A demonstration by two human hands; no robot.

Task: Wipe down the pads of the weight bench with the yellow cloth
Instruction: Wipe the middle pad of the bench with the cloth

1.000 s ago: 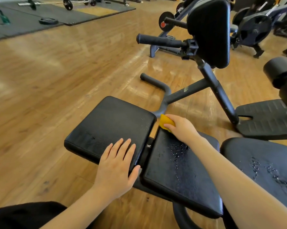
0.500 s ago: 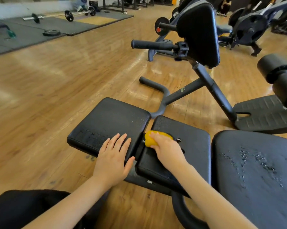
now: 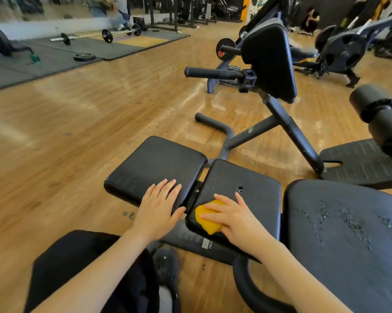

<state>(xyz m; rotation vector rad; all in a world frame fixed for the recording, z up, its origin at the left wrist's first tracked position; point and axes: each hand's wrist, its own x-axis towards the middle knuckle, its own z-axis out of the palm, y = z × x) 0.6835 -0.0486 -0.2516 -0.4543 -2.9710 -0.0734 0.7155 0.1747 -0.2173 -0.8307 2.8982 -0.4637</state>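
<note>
**Cloth pressed to the near edge of the middle pad**

Far left I make out one barbell on the dark mats and one loose plate; the people behind it are too blurred to read. Nearer, I count three black pads in a row. My left hand lies flat on the left pad, fingers straight and together, holding nothing. My right hand presses the yellow cloth onto the near left corner of the middle pad, fingers spread over it; most of the cloth is hidden under the palm. A small scuff mark shows on that pad beyond the fingertips. Below, a silver label on the frame carries writing I cannot read reliably. The right pad, speckled with droplets, is cut off by the frame edge. Beyond stands another bench, its upright pad facing away.
</note>
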